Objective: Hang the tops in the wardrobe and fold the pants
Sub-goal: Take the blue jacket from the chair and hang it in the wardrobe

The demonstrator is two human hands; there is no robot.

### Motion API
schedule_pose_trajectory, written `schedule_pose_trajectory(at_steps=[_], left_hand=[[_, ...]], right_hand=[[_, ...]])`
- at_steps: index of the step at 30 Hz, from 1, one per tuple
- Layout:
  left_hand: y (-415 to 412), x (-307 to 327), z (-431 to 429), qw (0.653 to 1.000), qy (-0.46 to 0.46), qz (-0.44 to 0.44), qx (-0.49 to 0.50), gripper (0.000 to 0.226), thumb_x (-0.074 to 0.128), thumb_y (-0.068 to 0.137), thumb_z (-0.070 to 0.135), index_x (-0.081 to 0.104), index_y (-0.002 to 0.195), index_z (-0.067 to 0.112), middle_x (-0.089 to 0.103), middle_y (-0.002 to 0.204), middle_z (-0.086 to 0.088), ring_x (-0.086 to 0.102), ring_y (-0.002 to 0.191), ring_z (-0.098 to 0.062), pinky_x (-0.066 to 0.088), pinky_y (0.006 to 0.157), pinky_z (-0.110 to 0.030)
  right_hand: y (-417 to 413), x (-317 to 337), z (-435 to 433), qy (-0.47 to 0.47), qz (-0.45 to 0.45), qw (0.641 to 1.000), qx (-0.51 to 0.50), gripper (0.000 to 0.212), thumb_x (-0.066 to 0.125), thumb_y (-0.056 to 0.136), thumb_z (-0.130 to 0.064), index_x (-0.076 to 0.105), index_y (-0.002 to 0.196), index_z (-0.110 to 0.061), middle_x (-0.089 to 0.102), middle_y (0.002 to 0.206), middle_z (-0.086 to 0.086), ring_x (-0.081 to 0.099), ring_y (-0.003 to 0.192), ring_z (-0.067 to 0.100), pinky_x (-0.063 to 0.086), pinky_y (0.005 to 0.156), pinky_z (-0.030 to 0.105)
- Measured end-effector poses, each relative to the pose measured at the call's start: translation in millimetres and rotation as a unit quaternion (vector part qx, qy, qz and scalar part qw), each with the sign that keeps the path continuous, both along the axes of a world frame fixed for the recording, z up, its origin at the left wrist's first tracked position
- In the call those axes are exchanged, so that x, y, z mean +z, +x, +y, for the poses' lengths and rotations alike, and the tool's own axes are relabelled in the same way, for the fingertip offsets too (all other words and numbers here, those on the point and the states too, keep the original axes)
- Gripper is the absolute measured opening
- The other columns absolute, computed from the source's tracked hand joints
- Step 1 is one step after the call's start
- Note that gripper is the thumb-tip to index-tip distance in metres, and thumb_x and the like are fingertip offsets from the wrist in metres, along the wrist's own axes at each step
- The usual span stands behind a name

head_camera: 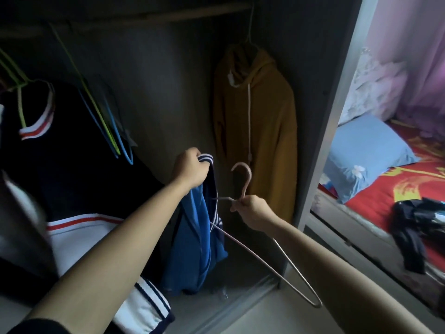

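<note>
Gripping the striped collar of a blue zip-up sports top in the left hand, fingers closed tight around the fabric, the garment hanging long axis vertical in front of the open dark wardrobe. Pinching the neck of a thin pink wire hanger in the right hand, fingers closed just under the hook. Hook pointing up and curling left; one shoulder arm running down and right to a rounded tip, the other reaching left into the top's neck opening (its end hidden by cloth). Hanging behind, on the rail: a mustard-yellow hooded sweatshirt.
</note>
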State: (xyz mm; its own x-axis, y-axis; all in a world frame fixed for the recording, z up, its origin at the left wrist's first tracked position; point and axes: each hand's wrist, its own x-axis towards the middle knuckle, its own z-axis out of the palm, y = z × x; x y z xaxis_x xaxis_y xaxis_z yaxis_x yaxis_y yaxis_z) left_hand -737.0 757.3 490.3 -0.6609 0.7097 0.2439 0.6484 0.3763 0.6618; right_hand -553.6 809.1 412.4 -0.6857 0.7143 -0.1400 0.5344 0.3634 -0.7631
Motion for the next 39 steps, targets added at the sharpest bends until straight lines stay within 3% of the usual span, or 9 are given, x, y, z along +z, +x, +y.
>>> schedule_pose_trajectory(at_steps=[5,9,15,20,24,26,28,32,39], left_hand=[[-10.5,27.9,-24.6,0.997,0.065,-0.032,0.005,0.011,0.061,0.075,0.012,0.053,0.073,0.020,0.056,0.067,0.006,0.051,0.059,-0.010,0.041,0.053,-0.024],[-14.4,35.1,-43.9,0.996,0.085,-0.040,0.002,0.016,0.070,0.075,0.012,0.063,0.087,0.021,0.067,0.078,0.004,0.061,0.070,-0.013,0.049,0.065,-0.024],[0.0,46.3,-55.5,0.988,0.085,-0.102,-0.075,0.025,0.063,0.073,0.002,0.066,0.086,0.023,0.072,0.075,-0.002,0.059,0.061,-0.006,0.045,0.059,-0.017],[-4.8,33.2,-69.3,0.974,-0.020,-0.176,-0.139,0.045,0.067,0.082,0.003,0.061,0.123,0.020,0.072,0.091,-0.007,0.065,0.073,-0.009,0.050,0.066,-0.018],[-1.0,23.7,-69.2,0.976,-0.118,-0.042,-0.178,0.079,0.056,0.078,0.073,0.043,0.144,0.031,0.069,0.103,0.000,0.067,0.088,0.001,0.046,0.070,-0.010],[-2.7,21.6,-59.8,0.967,-0.187,0.117,-0.131,0.094,0.028,0.069,0.093,0.016,0.150,0.047,0.051,0.137,-0.015,0.053,0.124,-0.026,0.044,0.098,-0.033],[-1.9,22.4,-51.9,0.934,-0.200,0.275,-0.107,0.084,0.022,0.075,0.088,0.007,0.150,0.051,0.031,0.144,-0.020,0.029,0.137,-0.040,0.028,0.111,-0.052],[-0.9,30.8,-31.8,0.901,0.005,0.424,-0.093,0.027,0.062,0.089,0.022,0.063,0.116,0.022,0.047,0.131,-0.017,0.033,0.136,-0.036,0.010,0.113,-0.060],[14.6,31.4,-17.6,0.927,0.006,0.345,-0.144,0.030,0.049,0.092,0.003,0.062,0.112,0.022,0.057,0.096,-0.005,0.057,0.092,-0.029,0.034,0.087,-0.042]], right_hand=[[-25.0,-0.9,-10.1,0.035,0.101,0.993,-0.042,0.043,0.049,0.097,-0.046,0.072,0.090,-0.010,0.070,0.077,0.005,0.062,0.064,0.017,0.052,0.062,0.042],[-39.9,13.4,-19.0,0.064,0.297,0.951,-0.062,0.041,0.046,0.093,-0.057,0.069,0.079,-0.027,0.068,0.066,-0.008,0.059,0.055,0.005,0.043,0.048,0.025],[-60.5,-9.8,-18.5,0.022,0.042,0.998,-0.032,0.036,0.048,0.098,-0.034,0.067,0.080,-0.010,0.069,0.084,0.011,0.064,0.078,0.029,0.046,0.066,0.035],[-45.0,10.4,-2.0,0.042,0.221,0.965,-0.131,0.044,0.052,0.099,-0.034,0.067,0.077,0.000,0.067,0.068,0.013,0.053,0.060,0.015,0.044,0.060,0.040],[-28.1,33.1,10.6,0.052,0.285,0.950,-0.112,0.032,0.056,0.094,-0.035,0.076,0.073,-0.020,0.075,0.078,0.003,0.066,0.073,0.015,0.047,0.072,0.033],[-20.9,46.3,13.4,0.055,0.313,0.944,-0.094,0.030,0.055,0.088,-0.038,0.075,0.069,-0.027,0.076,0.080,-0.001,0.068,0.078,0.017,0.050,0.074,0.035],[-14.6,59.1,15.3,0.060,0.334,0.937,-0.086,0.029,0.056,0.084,-0.038,0.074,0.065,-0.026,0.075,0.077,0.001,0.069,0.076,0.022,0.052,0.070,0.041],[1.4,72.6,15.4,0.087,0.349,0.928,-0.093,0.031,0.054,0.077,-0.046,0.068,0.051,-0.037,0.070,0.063,0.001,0.063,0.060,0.020,0.049,0.055,0.042],[18.1,57.0,22.8,0.373,0.181,0.895,-0.164,0.025,0.049,0.092,-0.055,0.057,0.090,-0.031,0.060,0.083,-0.012,0.055,0.069,0.008,0.047,0.062,0.030]])
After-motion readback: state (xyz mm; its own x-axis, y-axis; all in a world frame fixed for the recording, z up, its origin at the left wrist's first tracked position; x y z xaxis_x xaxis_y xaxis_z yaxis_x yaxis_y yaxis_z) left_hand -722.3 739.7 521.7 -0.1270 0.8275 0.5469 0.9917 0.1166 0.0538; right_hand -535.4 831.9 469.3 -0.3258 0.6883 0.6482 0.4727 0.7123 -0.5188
